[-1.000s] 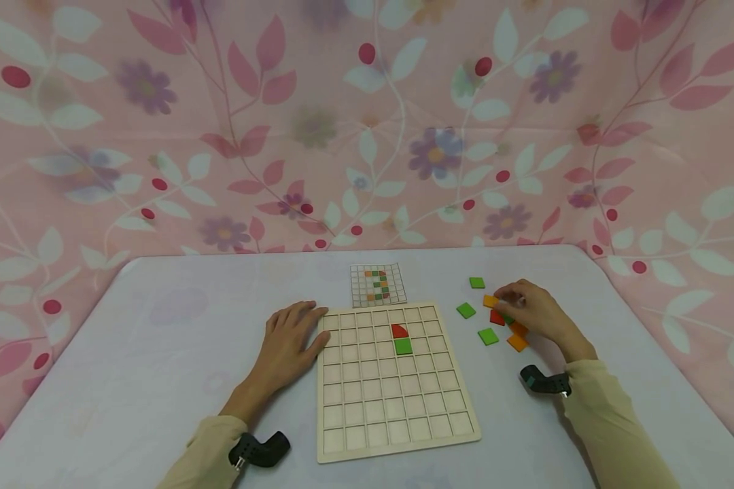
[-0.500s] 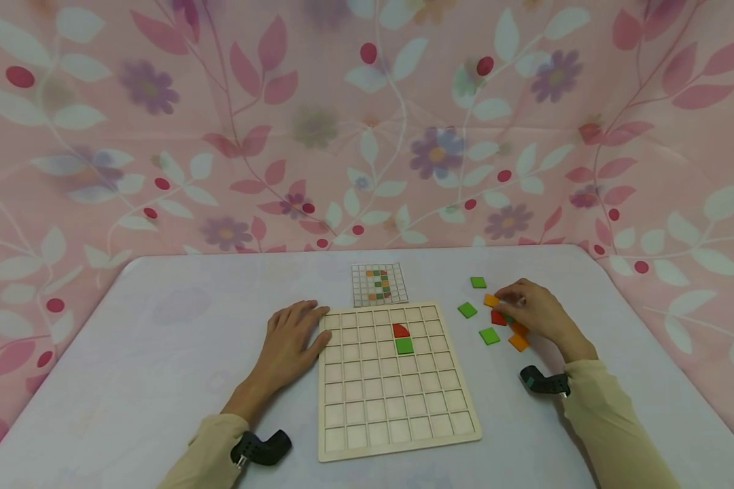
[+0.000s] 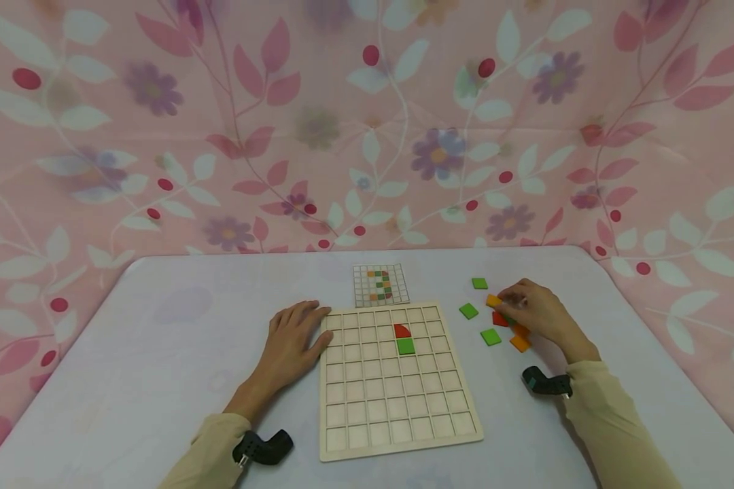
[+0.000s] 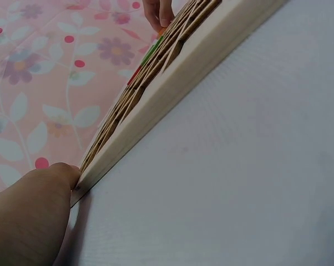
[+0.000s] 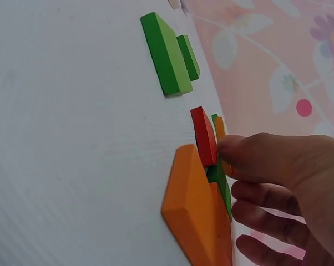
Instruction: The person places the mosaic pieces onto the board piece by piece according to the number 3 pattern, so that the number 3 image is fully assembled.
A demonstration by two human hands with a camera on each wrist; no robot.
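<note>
The right hand pinches an orange tile at two o'clock from the board; the left hand, spread, touches its ten o'clock edge. The close red tile might get bumped.

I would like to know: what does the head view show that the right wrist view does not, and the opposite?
Only the head view: the pattern card, the grid of the board with one red piece and one green tile in it, and the beige sleeves.

Only the right wrist view: the inner side of the right hand, and a close look at a nearby orange tile's thick edge.

Both: that hand pinching another orange tile, loose green tiles, the white tabletop and floral cloth.
</note>
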